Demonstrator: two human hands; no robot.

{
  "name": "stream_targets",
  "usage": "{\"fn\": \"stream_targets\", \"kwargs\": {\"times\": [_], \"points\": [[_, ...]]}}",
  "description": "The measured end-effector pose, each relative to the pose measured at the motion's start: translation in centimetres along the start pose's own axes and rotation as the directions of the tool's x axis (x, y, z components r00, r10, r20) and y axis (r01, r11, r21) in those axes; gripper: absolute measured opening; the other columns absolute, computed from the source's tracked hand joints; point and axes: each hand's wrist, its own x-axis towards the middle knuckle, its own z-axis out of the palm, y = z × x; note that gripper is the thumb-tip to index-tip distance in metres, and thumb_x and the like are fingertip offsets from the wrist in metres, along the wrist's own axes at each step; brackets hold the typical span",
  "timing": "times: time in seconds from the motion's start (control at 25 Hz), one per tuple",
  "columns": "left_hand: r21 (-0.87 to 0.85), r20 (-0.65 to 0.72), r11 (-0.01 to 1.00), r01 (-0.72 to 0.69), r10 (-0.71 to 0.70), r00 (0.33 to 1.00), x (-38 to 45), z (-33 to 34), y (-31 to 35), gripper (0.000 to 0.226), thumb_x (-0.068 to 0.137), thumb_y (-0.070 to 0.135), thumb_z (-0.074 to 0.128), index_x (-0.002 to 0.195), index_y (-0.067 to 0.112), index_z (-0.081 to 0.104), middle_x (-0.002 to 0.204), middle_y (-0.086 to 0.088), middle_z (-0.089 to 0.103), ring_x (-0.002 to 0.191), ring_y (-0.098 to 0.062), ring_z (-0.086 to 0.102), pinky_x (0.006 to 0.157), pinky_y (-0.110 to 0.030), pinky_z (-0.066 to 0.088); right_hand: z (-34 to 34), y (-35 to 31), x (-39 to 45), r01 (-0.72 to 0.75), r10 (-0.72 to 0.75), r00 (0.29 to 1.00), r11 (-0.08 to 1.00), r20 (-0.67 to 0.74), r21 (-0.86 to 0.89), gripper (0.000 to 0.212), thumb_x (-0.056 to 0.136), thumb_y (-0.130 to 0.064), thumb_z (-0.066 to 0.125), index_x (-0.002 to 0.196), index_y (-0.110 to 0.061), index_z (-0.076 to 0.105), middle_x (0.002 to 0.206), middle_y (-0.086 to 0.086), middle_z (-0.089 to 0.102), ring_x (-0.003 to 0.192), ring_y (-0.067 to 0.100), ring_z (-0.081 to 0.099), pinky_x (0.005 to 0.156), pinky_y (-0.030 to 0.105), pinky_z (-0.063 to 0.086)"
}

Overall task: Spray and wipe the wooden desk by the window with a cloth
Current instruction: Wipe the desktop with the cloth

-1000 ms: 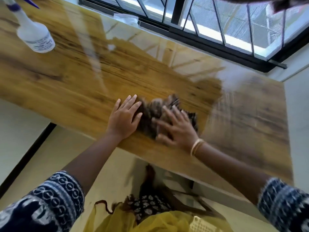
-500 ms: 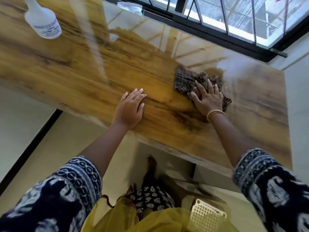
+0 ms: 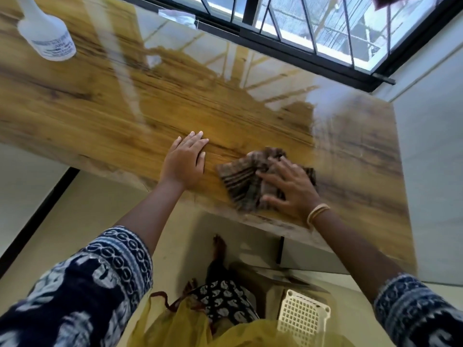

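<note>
Wiping is underway: the right hand [image 3: 292, 190], fingers spread, presses the cloth [image 3: 244, 182] near the desk [image 3: 100, 116] edge, the left hand [image 3: 185, 160] braces flat, and unwiped wood likely comes next.

Cloth [image 3: 246, 180] right of left hand [image 3: 185, 162] on desk [image 3: 100, 108].

Bare table [image 3: 105, 113] is stretching left of the left grip [image 3: 184, 162] up to the spray bottle [image 3: 46, 33] standing at the far-left corner. Beyond both grips the window frame [image 3: 288, 50] is closing the far edge. The cloth [image 3: 244, 180] is lying between the grips.
</note>
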Motion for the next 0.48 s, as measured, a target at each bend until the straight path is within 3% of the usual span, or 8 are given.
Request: {"fn": "stream_targets", "kwargs": {"times": [0.08, 0.16, 0.2, 0.24, 0.32, 0.4, 0.48], "points": [[-0.003, -0.004, 1.000, 0.006, -0.006, 1.000, -0.1, 0.0, 0.0, 0.041, 0.096, 0.019, 0.046, 0.136, 0.015, 0.054, 0.149, -0.005, 0.046, 0.143, -0.019, 0.034, 0.119, -0.042, 0.022, -0.4, 2.2, 1.4, -0.342, 0.344, 0.938, 0.938, -0.039, 0.050, 0.068, 0.089, -0.079, 0.019, 0.150, -0.050, 0.026, 0.165, -0.002, 0.013, 0.151, 0.031, 0.011, 0.119, 0.054, 0.015], [0.017, 0.001, 1.000, 0.002, -0.002, 1.000, -0.1, 0.0, 0.2, 0.041, 0.096, 0.018, 0.045, 0.136, 0.015, 0.054, 0.149, -0.005, 0.046, 0.143, -0.020, 0.034, 0.119, -0.043, 0.022, -0.4, 1.9, 3.1, -0.634, 0.640, 0.768, 0.763, -0.019, 0.126, 0.063, 0.093, -0.073, 0.022, 0.151, -0.049, 0.020, 0.166, 0.000, 0.008, 0.151, 0.031, 0.007, 0.120, 0.053, 0.011], [0.026, 0.000, 1.000, -0.004, 0.004, 1.000, 0.0, 0.0, 0.3, 0.041, 0.096, 0.018, 0.045, 0.136, 0.015, 0.053, 0.149, -0.006, 0.046, 0.143, -0.021, 0.035, 0.119, -0.043, 0.023, -0.4, 0.8, 3.7, -0.699, 0.707, 0.707, 0.697, 0.011, 0.159, 0.062, 0.094, -0.070, 0.023, 0.152, -0.048, 0.018, 0.166, 0.002, 0.006, 0.151, 0.033, 0.005, 0.119, 0.055, 0.009], [0.033, -0.002, 0.999, -0.008, 0.008, 1.000, -0.1, 0.0, 0.3, 0.041, 0.097, 0.018, 0.045, 0.136, 0.014, 0.053, 0.149, -0.006, 0.046, 0.143, -0.021, 0.035, 0.118, -0.044, 0.023, -0.2, -0.5, 3.9, -0.709, 0.716, 0.697, 0.685, 0.025, 0.167, 0.062, 0.095, -0.069, 0.023, 0.153, -0.047, 0.017, 0.166, 0.004, 0.005, 0.150, 0.036, 0.004, 0.119, 0.057, 0.008], [0.044, -0.008, 0.999, -0.013, 0.013, 1.000, -0.1, 0.0, 0.3, 0.041, 0.097, 0.017, 0.044, 0.136, 0.013, 0.053, 0.148, -0.008, 0.046, 0.142, -0.022, 0.036, 0.118, -0.045, 0.024, 0.6, -3.0, 2.0, -0.562, 0.566, 0.824, 0.821, -0.013, 0.100, 0.061, 0.095, -0.068, 0.023, 0.153, -0.048, 0.015, 0.165, 0.006, 0.004, 0.150, 0.037, 0.004, 0.118, 0.058, 0.008], [0.074, -0.010, 0.997, -0.010, 0.011, 1.000, 0.0, -0.1, 0.6, 0.040, 0.095, 0.015, 0.046, 0.134, 0.011, 0.054, 0.146, -0.011, 0.048, 0.141, -0.025, 0.038, 0.116, -0.046, 0.025, 1.2, -3.9, -1.5, -0.256, 0.256, 0.966, 0.967, -0.040, 0.003, 0.060, 0.095, -0.069, 0.022, 0.152, -0.050, 0.016, 0.166, 0.003, 0.006, 0.151, 0.034, 0.005, 0.119, 0.057, 0.012], [0.099, -0.031, 0.995, 0.012, -0.009, 0.999, 0.4, -0.1, 1.4, 0.039, 0.091, 0.012, 0.049, 0.129, 0.008, 0.058, 0.141, -0.015, 0.053, 0.137, -0.028, 0.043, 0.116, -0.047, 0.025, 1.0, -2.0, -3.0, 0.016, -0.017, 1.000, 0.998, -0.014, -0.053, 0.062, 0.094, -0.072, 0.024, 0.152, -0.050, 0.019, 0.166, 0.000, 0.009, 0.152, 0.031, 0.007, 0.120, 0.053, 0.014]]}}
